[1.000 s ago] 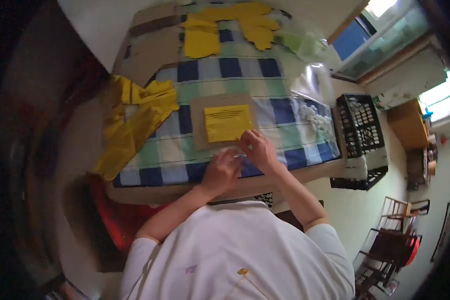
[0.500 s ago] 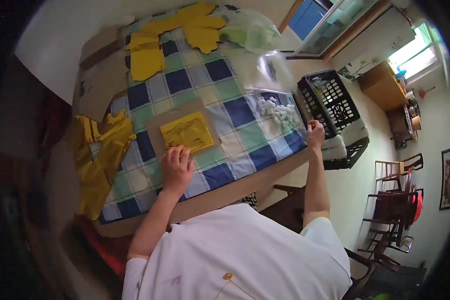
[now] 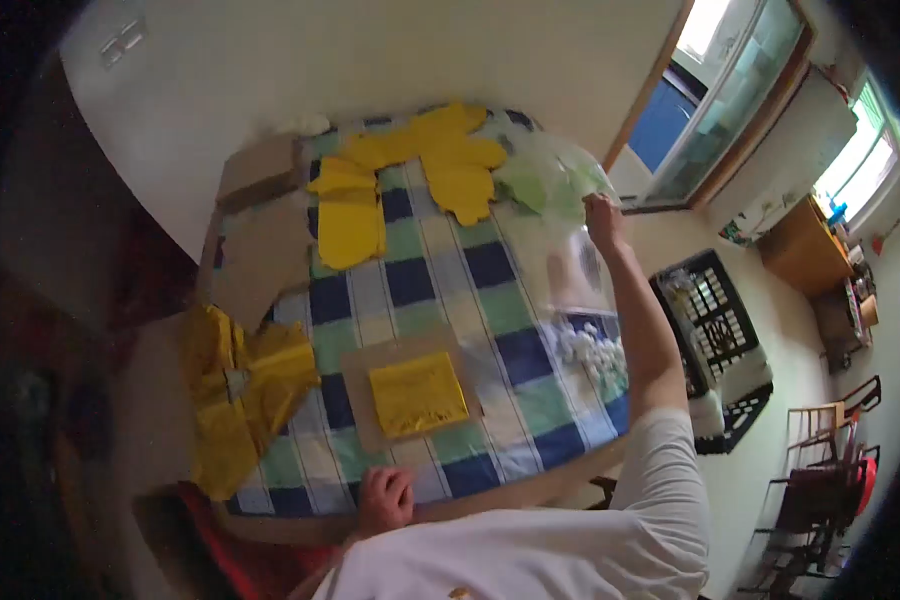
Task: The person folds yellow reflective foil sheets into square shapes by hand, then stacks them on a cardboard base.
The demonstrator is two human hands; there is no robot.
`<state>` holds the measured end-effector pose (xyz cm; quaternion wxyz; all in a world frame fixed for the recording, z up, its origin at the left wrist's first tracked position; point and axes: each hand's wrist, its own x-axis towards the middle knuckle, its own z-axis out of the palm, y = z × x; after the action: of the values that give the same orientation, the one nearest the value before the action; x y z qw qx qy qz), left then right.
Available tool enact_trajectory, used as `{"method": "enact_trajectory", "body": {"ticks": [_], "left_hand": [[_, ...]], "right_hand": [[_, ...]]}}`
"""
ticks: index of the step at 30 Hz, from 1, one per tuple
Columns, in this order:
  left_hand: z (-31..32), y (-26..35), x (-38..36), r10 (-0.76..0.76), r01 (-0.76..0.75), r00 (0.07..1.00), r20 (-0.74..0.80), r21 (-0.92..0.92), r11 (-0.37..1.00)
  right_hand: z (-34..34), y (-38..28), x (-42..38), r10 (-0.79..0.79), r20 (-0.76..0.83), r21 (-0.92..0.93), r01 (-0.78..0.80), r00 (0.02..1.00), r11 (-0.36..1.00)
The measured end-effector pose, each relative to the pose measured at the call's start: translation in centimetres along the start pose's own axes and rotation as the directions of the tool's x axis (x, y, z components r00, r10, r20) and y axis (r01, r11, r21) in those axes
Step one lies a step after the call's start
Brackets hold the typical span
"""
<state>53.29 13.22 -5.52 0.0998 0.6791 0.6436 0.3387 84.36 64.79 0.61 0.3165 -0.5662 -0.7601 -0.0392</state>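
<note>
My left hand [image 3: 385, 498] rests by the table's front edge, below the yellow packet, with its fingers loosely bent and slightly apart; nothing shows in it. The flat yellow packet [image 3: 420, 394] lies on a square of brown cardboard [image 3: 362, 425]. My right hand [image 3: 604, 222] is stretched to the far right, fingers closed, over a pile of clear plastic with a pale green bag [image 3: 545, 188]. Whether it pinches the plastic is not visible. A clear plastic sheet or bag [image 3: 578, 270] lies just below that hand.
Yellow plastic pieces [image 3: 352, 225] lie at the back of the checked tablecloth [image 3: 415, 280], golden plastic [image 3: 245, 400] at the left edge. Brown cardboard [image 3: 260, 255] is at back left. Small white items [image 3: 592, 352] lie on the right, beside black crates [image 3: 705, 315].
My left hand has left the yellow packet and drawn back to the front edge. My right hand has moved from the right table edge to the far plastic bags. The view has tilted up.
</note>
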Motion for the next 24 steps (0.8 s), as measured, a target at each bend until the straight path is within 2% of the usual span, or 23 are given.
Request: {"method": "enact_trajectory", "body": {"ticks": [1, 4, 6, 8, 9, 12, 13, 15, 18, 21, 24], "left_hand": [[0.0, -0.1, 0.1, 0.002, -0.002, 1.000, -0.007, 0.011, 1.000], [0.3, -0.2, 0.3, -0.017, 0.017, 0.999, -0.028, 0.020, 1.000], [0.6, -0.4, 0.2, -0.048, 0.048, 0.998, -0.029, 0.006, 0.999], [0.8, -1.1, 0.0, -0.027, 0.027, 0.999, -0.016, -0.012, 1.000], [0.5, -1.3, 0.1, -0.004, 0.004, 1.000, 0.009, -0.012, 1.000], [1.1, -1.9, -0.5, -0.020, 0.021, 0.999, 0.031, -0.031, 0.999], [1.3, -1.9, -0.6, -0.040, 0.041, 0.999, 0.025, -0.039, 0.998], [1.1, -1.8, -0.7, -0.052, 0.053, 0.998, 0.044, -0.027, 0.998], [1.0, -1.8, -0.6, -0.047, 0.048, 0.998, 0.052, -0.020, 0.999], [0.9, -1.6, -0.4, -0.033, 0.033, 0.999, 0.029, -0.007, 0.999], [1.0, -1.7, -0.3, -0.011, 0.011, 1.000, 0.001, -0.008, 1.000]], "right_hand": [[1.3, 0.5, 1.6, 0.145, 0.209, -0.144, -0.116, 0.967, 0.983], [7.4, 3.5, 4.2, 0.136, 0.170, -0.116, -0.118, 0.976, 0.986], [9.1, 3.3, 5.8, -0.100, 0.195, -0.081, 0.117, 0.976, 0.990], [11.8, 3.5, 6.9, -0.295, 0.197, -0.069, 0.313, 0.935, 0.947], [8.3, -0.6, 6.9, -0.167, 0.331, 0.185, 0.109, 0.929, 0.977], [12.5, 1.3, 6.8, 0.045, 0.346, 0.166, -0.108, 0.937, 0.980], [12.1, 0.2, 6.6, 0.051, 0.363, -0.054, -0.033, 0.930, 0.998], [11.0, -1.7, 6.0, 0.074, 0.386, -0.471, 0.127, 0.919, 0.873], [12.4, -0.5, 6.1, 0.023, 0.346, -0.523, 0.172, 0.938, 0.835], [9.0, -3.2, 5.1, 0.085, 0.303, -0.376, 0.037, 0.949, 0.926], [10.9, 0.0, 4.9, 0.114, 0.329, -0.312, -0.006, 0.937, 0.950]]}}
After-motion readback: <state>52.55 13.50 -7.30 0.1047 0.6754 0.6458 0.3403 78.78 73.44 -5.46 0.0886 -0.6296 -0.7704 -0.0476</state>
